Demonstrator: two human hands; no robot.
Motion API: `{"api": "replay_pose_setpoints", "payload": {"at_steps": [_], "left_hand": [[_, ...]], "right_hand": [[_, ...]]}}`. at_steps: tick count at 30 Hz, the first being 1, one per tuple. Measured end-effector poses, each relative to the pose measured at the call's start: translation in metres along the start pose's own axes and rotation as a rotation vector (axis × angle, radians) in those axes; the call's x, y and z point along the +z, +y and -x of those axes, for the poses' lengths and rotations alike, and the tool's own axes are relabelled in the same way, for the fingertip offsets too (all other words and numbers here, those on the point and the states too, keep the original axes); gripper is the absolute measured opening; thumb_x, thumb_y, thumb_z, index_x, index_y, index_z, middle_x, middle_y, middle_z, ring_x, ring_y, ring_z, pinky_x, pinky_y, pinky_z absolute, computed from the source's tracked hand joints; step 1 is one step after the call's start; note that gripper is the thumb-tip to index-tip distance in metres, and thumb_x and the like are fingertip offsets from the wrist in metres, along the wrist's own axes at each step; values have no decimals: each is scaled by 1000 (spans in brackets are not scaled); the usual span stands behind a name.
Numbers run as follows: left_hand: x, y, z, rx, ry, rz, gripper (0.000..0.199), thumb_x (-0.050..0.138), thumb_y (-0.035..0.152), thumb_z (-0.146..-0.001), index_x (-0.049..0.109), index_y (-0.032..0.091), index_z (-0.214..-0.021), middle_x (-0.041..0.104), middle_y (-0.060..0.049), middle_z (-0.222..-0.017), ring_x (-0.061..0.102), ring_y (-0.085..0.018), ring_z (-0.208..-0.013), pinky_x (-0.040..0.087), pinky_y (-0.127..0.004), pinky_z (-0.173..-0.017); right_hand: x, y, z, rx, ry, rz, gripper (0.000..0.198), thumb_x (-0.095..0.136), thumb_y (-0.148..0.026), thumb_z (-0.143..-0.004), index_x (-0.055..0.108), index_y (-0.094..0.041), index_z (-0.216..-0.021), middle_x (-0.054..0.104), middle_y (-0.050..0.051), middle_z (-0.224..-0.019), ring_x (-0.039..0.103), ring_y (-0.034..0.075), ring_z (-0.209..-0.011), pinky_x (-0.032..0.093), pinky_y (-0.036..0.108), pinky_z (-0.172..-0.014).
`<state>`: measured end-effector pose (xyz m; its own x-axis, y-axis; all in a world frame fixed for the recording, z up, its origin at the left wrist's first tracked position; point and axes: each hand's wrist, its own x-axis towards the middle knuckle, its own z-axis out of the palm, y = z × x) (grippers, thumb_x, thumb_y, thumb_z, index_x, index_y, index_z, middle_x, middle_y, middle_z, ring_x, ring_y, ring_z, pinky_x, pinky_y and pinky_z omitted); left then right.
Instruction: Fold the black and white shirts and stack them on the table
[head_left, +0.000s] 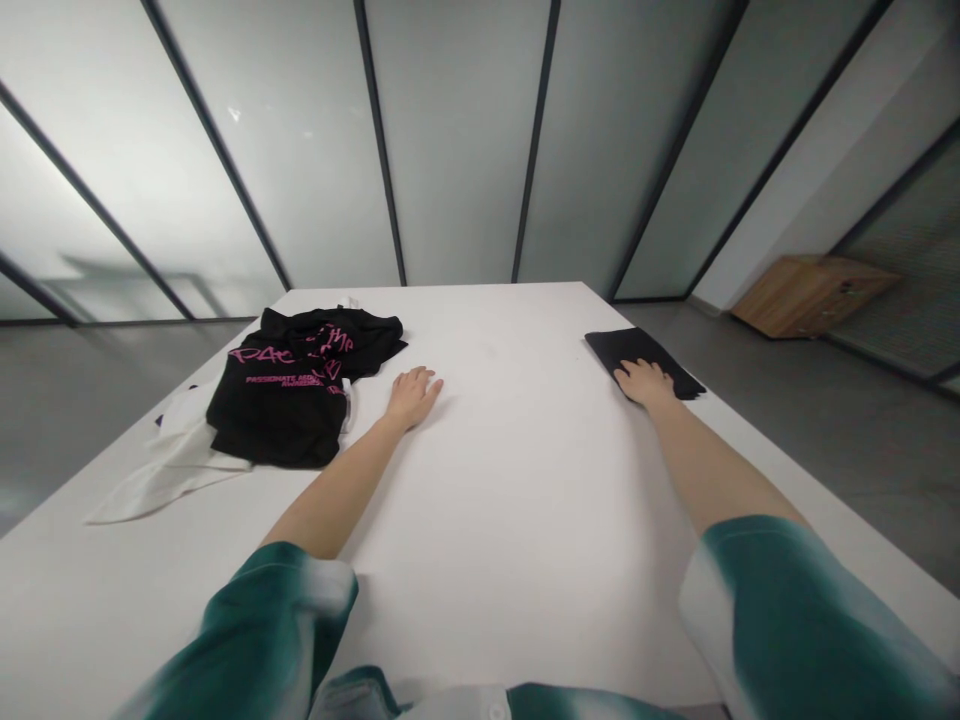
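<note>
My left hand (414,396) is over the white table (510,480), palm down with its fingers apart and nothing in it. Just left of it lies a rumpled black T-shirt (277,410) with pink lettering, heaped on some white cloth (176,455). On the right, my right hand (643,381) rests with fingers spread on a flat, folded piece of black cloth (637,350) near the table's right edge. The fingers lie on top of this cloth and do not wrap around it.
Frosted glass panels (457,140) with dark frames stand behind the table's far edge. A wooden cabinet (810,295) sits on the grey floor (772,400) to the right. Part of the white cloth spreads toward the table's left edge.
</note>
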<state>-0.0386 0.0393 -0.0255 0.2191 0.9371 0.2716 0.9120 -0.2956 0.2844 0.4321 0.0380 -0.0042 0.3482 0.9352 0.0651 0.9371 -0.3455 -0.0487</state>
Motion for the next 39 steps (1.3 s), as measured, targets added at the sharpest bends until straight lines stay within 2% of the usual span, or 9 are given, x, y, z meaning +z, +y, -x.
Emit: {"api": "replay_pose_setpoints", "payload": {"at_steps": [4,7,11,15,18,24,39], "left_hand": [[-3,2,1,10,-15,6,47,35,44,-101,60,19,-132,55,-13,-145,48,-27,-136,32,-47,-117],[-4,4,2,8,-25,0,48,35,43,-101,60,16,-132,55,-15,-145,48,-28,-136,30,-47,-118],[-4,4,2,21,-34,3,47,35,44,-101,61,17,-131,56,-14,-144,50,-28,-133,34,-47,-115],[-5,2,2,35,-67,14,46,36,44,-100,63,18,-127,60,-13,-138,54,-28,-128,40,-46,-111],[-5,1,3,66,-99,-10,44,43,44,-96,65,17,-124,62,-13,-134,54,-30,-125,41,-47,-109],[-7,2,5,79,-104,-35,45,49,43,-92,63,16,-125,60,-15,-135,54,-32,-125,42,-47,-108],[-10,5,5,80,-124,-67,46,48,42,-93,62,15,-127,59,-14,-136,53,-32,-125,43,-45,-107]], "right_hand": [[-4,-1,0,12,-24,17,56,34,-40,-98,53,-17,-145,46,18,-152,41,38,-138,38,56,-107],[-11,-13,6,0,53,0,56,36,-39,-98,54,-13,-143,49,20,-148,43,38,-135,37,53,-108],[-16,-55,20,-137,164,-72,51,37,-36,-97,60,-12,-136,56,20,-141,51,36,-125,40,49,-103],[-4,-112,40,-318,129,-162,46,39,-33,-98,64,-14,-131,60,17,-135,56,31,-121,42,43,-103],[14,-138,55,-450,78,-165,44,40,-33,-98,62,-18,-134,57,13,-141,53,30,-126,41,43,-105],[30,-131,56,-563,-5,-177,46,43,-33,-98,60,-16,-137,52,13,-149,49,27,-134,37,40,-111],[30,-128,53,-566,3,-218,44,46,-31,-98,61,-15,-136,53,14,-148,49,27,-136,37,41,-113]]}}
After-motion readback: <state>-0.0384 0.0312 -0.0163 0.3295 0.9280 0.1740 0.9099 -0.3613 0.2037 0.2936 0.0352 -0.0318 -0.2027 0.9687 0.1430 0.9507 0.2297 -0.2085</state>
